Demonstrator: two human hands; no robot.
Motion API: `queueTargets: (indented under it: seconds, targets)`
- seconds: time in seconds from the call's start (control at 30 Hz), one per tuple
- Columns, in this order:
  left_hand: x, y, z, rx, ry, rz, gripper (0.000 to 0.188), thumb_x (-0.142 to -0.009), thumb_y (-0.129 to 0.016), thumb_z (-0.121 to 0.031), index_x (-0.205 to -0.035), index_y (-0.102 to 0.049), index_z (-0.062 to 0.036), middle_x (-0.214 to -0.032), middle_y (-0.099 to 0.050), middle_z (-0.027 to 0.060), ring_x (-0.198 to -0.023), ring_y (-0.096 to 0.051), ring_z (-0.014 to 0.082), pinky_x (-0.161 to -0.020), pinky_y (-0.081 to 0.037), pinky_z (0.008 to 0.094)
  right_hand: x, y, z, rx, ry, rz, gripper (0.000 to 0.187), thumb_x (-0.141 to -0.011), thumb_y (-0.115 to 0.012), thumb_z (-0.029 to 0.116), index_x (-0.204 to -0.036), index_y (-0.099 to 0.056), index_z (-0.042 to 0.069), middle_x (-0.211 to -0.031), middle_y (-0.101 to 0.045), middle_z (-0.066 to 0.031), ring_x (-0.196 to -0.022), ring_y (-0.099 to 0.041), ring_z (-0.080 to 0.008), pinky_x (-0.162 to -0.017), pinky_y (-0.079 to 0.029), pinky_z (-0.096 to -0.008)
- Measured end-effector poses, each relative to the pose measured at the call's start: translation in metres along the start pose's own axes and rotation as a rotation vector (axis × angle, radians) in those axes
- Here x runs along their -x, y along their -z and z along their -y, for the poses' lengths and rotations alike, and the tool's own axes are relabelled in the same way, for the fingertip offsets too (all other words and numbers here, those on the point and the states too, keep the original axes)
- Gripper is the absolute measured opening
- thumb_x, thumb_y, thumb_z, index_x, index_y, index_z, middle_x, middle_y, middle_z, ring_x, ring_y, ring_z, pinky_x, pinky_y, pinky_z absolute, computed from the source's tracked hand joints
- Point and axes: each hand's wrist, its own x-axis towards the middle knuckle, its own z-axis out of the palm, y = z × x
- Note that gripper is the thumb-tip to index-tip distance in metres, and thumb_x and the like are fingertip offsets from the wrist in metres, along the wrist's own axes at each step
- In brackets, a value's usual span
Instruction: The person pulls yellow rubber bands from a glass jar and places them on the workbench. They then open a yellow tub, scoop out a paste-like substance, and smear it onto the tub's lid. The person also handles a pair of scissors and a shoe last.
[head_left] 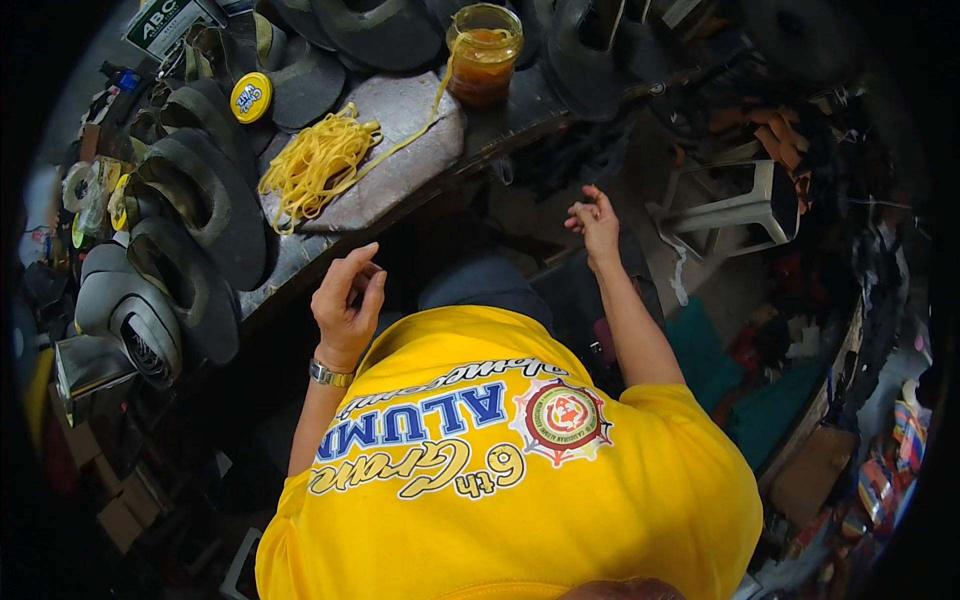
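My left hand (345, 308), with a watch on its wrist, hovers in front of the bench edge. Its fingers are loosely bent, the thumb stands apart, and nothing shows in it. Farther right, my right hand (598, 228) is raised over the gap beyond the bench, index finger stretched out and the others curled, also without a visible object. Nearest my left hand lies a loose heap of thin yellow strips (322, 165) on a grey slab (420, 125). One strip trails across the slab and up into an open glass jar (483, 75) of orange-brown contents.
A yellow round lid (251, 98) leans by the slab. Several black open-strapped footwear pieces (205, 200) line the bench's left and back. A rolled grey sheet (130, 310) and a metal can (90, 370) stand at left. A pale plastic stool (735, 205) is at right.
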Motion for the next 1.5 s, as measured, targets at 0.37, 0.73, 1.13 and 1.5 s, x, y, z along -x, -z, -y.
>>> queueTargets:
  seconds: [0.37,0.73,1.13,1.5]
  targets:
    - [-0.008,-0.003,-0.002,0.005,-0.025,-0.007,0.041,-0.083,-0.071,0.007,-0.122,-0.067,-0.0043,-0.080,-0.064,0.0056,-0.057,-0.056,0.0101,-0.052,-0.043,0.0223,-0.047,-0.007,0.069,-0.236,0.334,-0.193,0.039,-0.106,-0.050,0.023,-0.142,-0.040,0.011,-0.093,-0.067,-0.0080,-0.070,-0.065,-0.0126,-0.063,-0.049,-0.0235]
    - [-0.012,-0.003,-0.007,-0.048,0.009,-0.019,0.040,-0.083,-0.070,0.007,-0.121,-0.067,-0.0046,-0.079,-0.064,0.0065,-0.060,-0.061,0.0119,-0.053,-0.046,0.0230,-0.156,-0.008,0.194,-0.159,0.683,-0.437,0.049,-0.105,-0.053,0.032,-0.143,-0.041,0.005,-0.104,-0.061,-0.0085,-0.092,-0.058,-0.0157,-0.085,-0.045,-0.0306]
    - [-0.017,-0.014,-0.012,-0.050,0.006,0.051,0.040,-0.083,-0.071,0.007,-0.121,-0.067,-0.0043,-0.078,-0.063,0.0064,-0.059,-0.060,0.0132,-0.054,-0.046,0.0242,-0.219,0.018,0.211,-0.076,0.339,-0.515,0.066,-0.100,-0.054,0.050,-0.146,-0.040,0.004,-0.148,-0.046,-0.0195,-0.132,-0.048,-0.0325,-0.106,-0.039,-0.0399]
    - [-0.019,-0.023,-0.004,0.044,-0.030,0.105,0.038,-0.085,-0.070,0.006,-0.121,-0.068,-0.0065,-0.079,-0.062,0.0033,-0.058,-0.052,0.0061,-0.052,-0.039,0.0201,-0.101,0.053,0.142,0.060,0.530,-0.144,0.066,-0.087,-0.058,-0.004,-0.148,-0.034,0.006,-0.123,-0.061,-0.0192,-0.106,-0.064,-0.0223,-0.086,-0.051,-0.0297]
